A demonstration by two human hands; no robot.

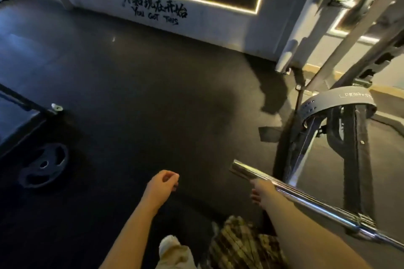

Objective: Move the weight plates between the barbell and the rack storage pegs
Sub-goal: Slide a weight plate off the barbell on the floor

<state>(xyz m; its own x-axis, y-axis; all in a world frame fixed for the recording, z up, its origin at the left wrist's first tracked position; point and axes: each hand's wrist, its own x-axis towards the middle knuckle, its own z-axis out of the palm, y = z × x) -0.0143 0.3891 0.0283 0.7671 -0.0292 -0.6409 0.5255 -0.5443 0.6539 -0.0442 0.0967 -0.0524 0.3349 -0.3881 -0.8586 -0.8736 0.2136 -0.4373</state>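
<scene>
A chrome barbell sleeve [284, 188] juts in from the lower right, bare of plates, its end near the middle of the view. My right hand [261, 191] hangs just beside and below the sleeve, fingers pointing down, holding nothing. My left hand [162, 183] floats over the dark floor with fingers loosely curled and nothing in it. One black weight plate [43, 165] with grip holes lies flat on the floor at the lower left, well away from both hands.
The rack's grey uprights [341, 50] and dark frame [349, 148] fill the right side. A black bench or platform [19, 124] with a peg stands at the left edge. A wall [153, 8] with writing is ahead. Dark rubber floor [142, 94] spreads between.
</scene>
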